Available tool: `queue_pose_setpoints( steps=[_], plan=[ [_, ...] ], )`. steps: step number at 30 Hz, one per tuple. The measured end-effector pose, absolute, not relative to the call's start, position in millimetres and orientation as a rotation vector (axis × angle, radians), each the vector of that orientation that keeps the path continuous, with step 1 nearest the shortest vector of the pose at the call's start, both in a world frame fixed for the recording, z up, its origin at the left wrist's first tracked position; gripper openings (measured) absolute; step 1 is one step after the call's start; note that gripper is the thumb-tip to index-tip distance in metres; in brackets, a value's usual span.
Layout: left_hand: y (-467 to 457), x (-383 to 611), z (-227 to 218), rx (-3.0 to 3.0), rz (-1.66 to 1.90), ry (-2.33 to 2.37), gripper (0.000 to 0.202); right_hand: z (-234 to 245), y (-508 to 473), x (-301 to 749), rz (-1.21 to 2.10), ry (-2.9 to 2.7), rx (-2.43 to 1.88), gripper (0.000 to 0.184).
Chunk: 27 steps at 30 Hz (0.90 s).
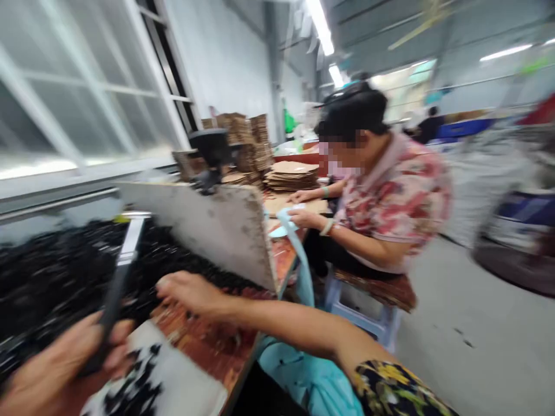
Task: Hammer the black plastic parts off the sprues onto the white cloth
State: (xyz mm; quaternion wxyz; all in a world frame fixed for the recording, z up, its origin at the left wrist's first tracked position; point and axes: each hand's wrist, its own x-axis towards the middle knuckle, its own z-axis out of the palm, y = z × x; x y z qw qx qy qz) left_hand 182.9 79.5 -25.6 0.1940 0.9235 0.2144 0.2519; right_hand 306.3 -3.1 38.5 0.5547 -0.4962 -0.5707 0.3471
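Note:
My left hand, at the lower left, is closed round the dark handle of a tool with a silver metal shaft and a short crosswise head. The tool points upward and is blurred. My right hand reaches over the near edge of a heap of small shiny black pieces. Its fingers are bent and pressed together, and whatever they may hold is hidden. Below both hands lies a pale flat board or pad, with several black pieces scattered on its left part.
An upright whitish board divides the worn red table. A black clamp-like fixture sits on its top edge. Beyond it, another person sits handling light-blue material near stacked brown sheets. Turquoise cloth hangs beside the table.

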Motion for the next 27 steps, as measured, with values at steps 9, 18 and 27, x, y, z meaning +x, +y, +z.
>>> queue_pose_setpoints(
  steps=[9,18,27],
  plan=[
    [-68.7,128.0,23.5,2.429,0.471,0.562,0.034,36.2,-68.0,295.4,1.272,-0.860,-0.757,0.040],
    [72.7,98.3,20.5,2.606,0.684,1.423,0.027,-21.3,-88.1,312.6,1.498,-0.903,-1.095,0.047],
    [136.3,124.9,24.4,2.149,1.085,1.473,0.014,-47.4,-81.9,307.5,1.511,-0.894,-1.080,0.051]
  ],
)
